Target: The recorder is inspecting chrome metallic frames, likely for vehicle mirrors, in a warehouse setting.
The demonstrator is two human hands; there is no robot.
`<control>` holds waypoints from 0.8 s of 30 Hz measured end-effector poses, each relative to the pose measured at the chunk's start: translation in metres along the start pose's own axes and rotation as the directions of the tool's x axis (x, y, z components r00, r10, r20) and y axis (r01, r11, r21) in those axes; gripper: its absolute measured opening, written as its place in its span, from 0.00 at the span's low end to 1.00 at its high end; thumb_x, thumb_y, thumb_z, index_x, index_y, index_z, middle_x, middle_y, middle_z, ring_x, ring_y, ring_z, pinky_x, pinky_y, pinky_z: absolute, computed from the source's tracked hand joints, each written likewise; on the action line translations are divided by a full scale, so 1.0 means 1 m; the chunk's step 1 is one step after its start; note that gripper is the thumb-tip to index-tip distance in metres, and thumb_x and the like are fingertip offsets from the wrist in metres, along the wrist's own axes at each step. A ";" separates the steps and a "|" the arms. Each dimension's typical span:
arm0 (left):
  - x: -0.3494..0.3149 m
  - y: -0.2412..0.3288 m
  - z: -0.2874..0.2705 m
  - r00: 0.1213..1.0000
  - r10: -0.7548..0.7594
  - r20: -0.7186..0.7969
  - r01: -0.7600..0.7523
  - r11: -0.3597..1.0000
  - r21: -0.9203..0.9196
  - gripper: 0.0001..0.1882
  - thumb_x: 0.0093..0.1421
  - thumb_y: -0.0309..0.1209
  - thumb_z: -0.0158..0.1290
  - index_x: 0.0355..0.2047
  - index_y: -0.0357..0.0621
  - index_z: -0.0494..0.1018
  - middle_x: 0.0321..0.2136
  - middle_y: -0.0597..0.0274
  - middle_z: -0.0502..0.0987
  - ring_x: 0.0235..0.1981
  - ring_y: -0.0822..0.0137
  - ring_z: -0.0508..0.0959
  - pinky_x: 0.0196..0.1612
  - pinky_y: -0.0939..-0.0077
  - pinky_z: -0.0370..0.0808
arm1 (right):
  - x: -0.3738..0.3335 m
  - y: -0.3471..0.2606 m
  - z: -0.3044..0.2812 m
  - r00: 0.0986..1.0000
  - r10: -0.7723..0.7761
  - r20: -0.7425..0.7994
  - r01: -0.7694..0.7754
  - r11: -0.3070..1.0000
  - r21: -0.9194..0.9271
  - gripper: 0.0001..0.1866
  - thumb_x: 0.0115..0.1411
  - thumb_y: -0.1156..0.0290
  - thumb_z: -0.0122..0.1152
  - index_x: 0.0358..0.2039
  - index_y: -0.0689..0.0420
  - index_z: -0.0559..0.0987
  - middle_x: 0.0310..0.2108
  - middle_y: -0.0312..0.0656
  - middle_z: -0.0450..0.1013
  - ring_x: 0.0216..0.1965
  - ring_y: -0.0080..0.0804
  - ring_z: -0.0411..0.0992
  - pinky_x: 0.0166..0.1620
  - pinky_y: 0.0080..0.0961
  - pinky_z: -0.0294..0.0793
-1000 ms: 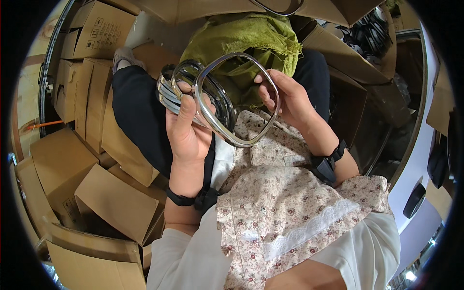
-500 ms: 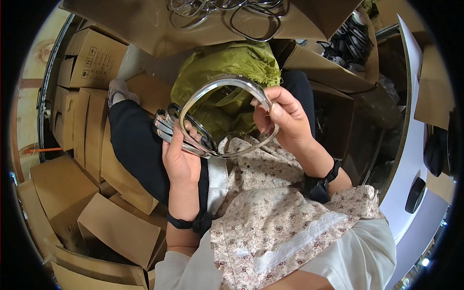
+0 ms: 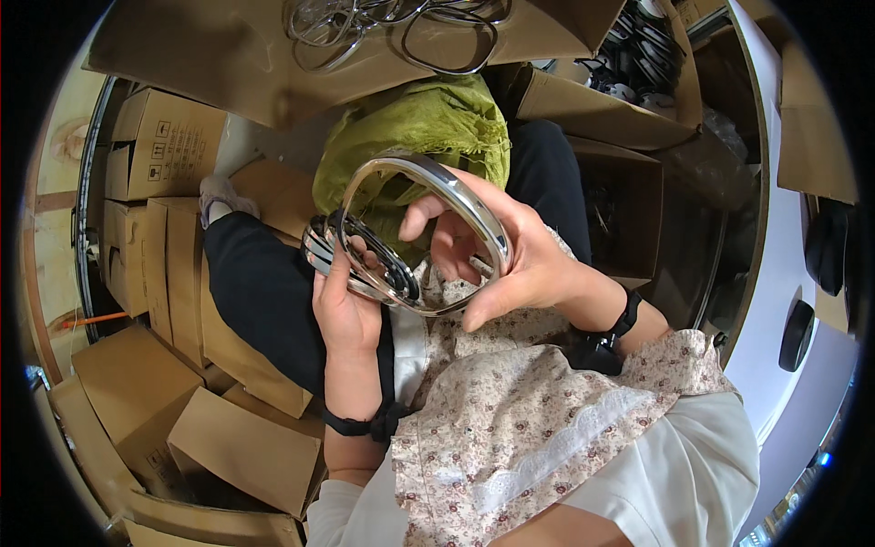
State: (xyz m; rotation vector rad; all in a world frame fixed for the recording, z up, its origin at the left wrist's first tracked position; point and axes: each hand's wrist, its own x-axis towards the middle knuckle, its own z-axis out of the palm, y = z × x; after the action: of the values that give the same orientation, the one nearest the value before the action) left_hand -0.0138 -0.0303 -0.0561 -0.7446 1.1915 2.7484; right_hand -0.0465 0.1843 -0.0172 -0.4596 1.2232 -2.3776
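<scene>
An oval chrome trim ring (image 3: 421, 166) is held up over my lap, tilted. My left hand (image 3: 344, 296) is closed on its lower left side, and on a stack of similar dark and silvery rings (image 3: 314, 248) beside it. Around the ring's right side curls my right hand (image 3: 515, 251), fingers spread loosely and reaching into the opening, thumb low near the bottom rim. How firmly the right hand grips is hard to see. Behind the ring lies a yellow-green woven sack (image 3: 410, 123), between my legs.
A carton (image 3: 210, 55) at the top holds several loose chrome rings (image 3: 447, 41). At upper right, another carton (image 3: 583, 109) contains dark parts. Cardboard boxes (image 3: 246, 447) crowd the left side. A white panel edge (image 3: 775, 273) runs along the right, with round black pieces (image 3: 797, 335) on it.
My right hand has gone from pinching the ring's right rim to a wider, looser hold around it. The ring has turned and tilted. The view has shifted slightly.
</scene>
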 end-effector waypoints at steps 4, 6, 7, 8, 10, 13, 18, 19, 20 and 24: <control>0.001 0.001 0.002 1.000 0.019 0.020 -0.019 1.000 0.005 0.10 0.68 0.30 0.46 0.48 0.43 0.68 0.35 0.63 0.75 0.35 0.71 0.75 0.41 0.75 0.75 | 0.002 0.001 0.001 0.999 -0.046 -0.010 0.045 0.997 -0.055 0.60 0.38 0.65 0.82 0.67 0.60 0.51 0.51 0.45 0.66 0.31 0.23 0.69 0.29 0.13 0.67; 0.000 0.002 0.002 0.999 0.029 0.030 -0.029 1.000 -0.010 0.10 0.68 0.30 0.46 0.48 0.43 0.68 0.36 0.63 0.75 0.35 0.71 0.75 0.41 0.75 0.75 | 0.001 0.002 0.000 0.995 -0.093 0.035 0.097 0.984 -0.150 0.58 0.41 0.65 0.80 0.67 0.60 0.51 0.51 0.46 0.67 0.31 0.23 0.70 0.29 0.14 0.68; 0.000 0.002 0.001 0.998 0.025 0.050 -0.024 1.000 -0.014 0.10 0.68 0.30 0.46 0.48 0.42 0.67 0.36 0.63 0.75 0.35 0.70 0.75 0.41 0.75 0.75 | 0.001 0.002 -0.001 0.995 -0.091 0.035 0.096 0.984 -0.148 0.58 0.41 0.65 0.80 0.67 0.60 0.51 0.51 0.46 0.67 0.31 0.23 0.70 0.29 0.14 0.68; 0.000 0.002 0.000 0.997 0.027 0.070 -0.026 0.999 -0.020 0.10 0.68 0.29 0.46 0.47 0.42 0.67 0.36 0.62 0.74 0.35 0.70 0.75 0.41 0.74 0.75 | 0.001 0.003 -0.002 0.987 -0.134 0.084 0.149 0.967 -0.206 0.57 0.42 0.65 0.80 0.67 0.60 0.52 0.50 0.47 0.68 0.31 0.23 0.70 0.29 0.15 0.69; 0.000 0.000 -0.001 0.997 0.033 0.065 -0.032 0.999 -0.016 0.10 0.67 0.29 0.46 0.47 0.41 0.67 0.36 0.62 0.74 0.35 0.69 0.75 0.41 0.75 0.75 | 0.001 0.004 -0.003 0.976 -0.173 0.135 0.204 0.944 -0.261 0.56 0.43 0.65 0.79 0.67 0.60 0.52 0.49 0.48 0.68 0.31 0.23 0.70 0.29 0.15 0.69; 0.001 -0.002 -0.004 0.998 0.047 0.045 -0.046 0.999 -0.019 0.10 0.67 0.28 0.46 0.47 0.40 0.67 0.36 0.61 0.73 0.36 0.69 0.74 0.41 0.74 0.75 | 0.000 0.006 -0.004 0.957 -0.229 0.177 0.274 0.913 -0.302 0.50 0.49 0.63 0.75 0.66 0.59 0.53 0.45 0.48 0.71 0.30 0.22 0.70 0.29 0.16 0.70; 0.004 -0.002 -0.007 0.992 0.075 0.102 -0.067 0.995 -0.075 0.09 0.66 0.25 0.45 0.46 0.39 0.67 0.38 0.58 0.73 0.40 0.65 0.74 0.47 0.70 0.73 | 0.002 0.004 -0.005 0.962 -0.233 0.139 0.268 0.894 -0.358 0.40 0.58 0.59 0.65 0.65 0.58 0.56 0.40 0.47 0.73 0.27 0.21 0.69 0.29 0.17 0.69; 0.004 -0.002 -0.008 0.990 0.075 0.118 -0.066 0.994 -0.085 0.09 0.66 0.25 0.45 0.46 0.39 0.67 0.38 0.58 0.73 0.40 0.65 0.74 0.47 0.70 0.73 | 0.003 0.003 -0.006 0.959 -0.249 0.138 0.282 0.892 -0.352 0.39 0.59 0.58 0.64 0.65 0.58 0.57 0.40 0.47 0.73 0.27 0.21 0.69 0.28 0.17 0.69; 0.004 -0.001 -0.008 0.991 0.071 0.114 -0.061 0.994 -0.088 0.09 0.65 0.25 0.47 0.46 0.39 0.67 0.38 0.58 0.73 0.40 0.65 0.74 0.47 0.70 0.73 | 0.003 0.002 -0.006 0.954 -0.247 0.170 0.294 0.887 -0.356 0.38 0.60 0.60 0.64 0.65 0.58 0.57 0.39 0.47 0.73 0.26 0.21 0.69 0.28 0.17 0.68; 0.001 -0.001 -0.006 0.983 0.074 0.169 -0.059 0.994 -0.090 0.12 0.61 0.27 0.53 0.45 0.40 0.69 0.39 0.58 0.74 0.41 0.64 0.75 0.48 0.70 0.73 | 0.004 0.002 -0.003 0.926 -0.294 0.235 0.352 0.899 -0.260 0.33 0.65 0.57 0.55 0.63 0.62 0.59 0.38 0.45 0.72 0.28 0.23 0.70 0.31 0.20 0.69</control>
State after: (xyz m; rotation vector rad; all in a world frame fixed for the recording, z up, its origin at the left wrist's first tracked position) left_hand -0.0121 -0.0337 -0.0608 -0.4685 1.0908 2.8636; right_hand -0.0513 0.1830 -0.0198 -1.0385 1.5191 -2.3439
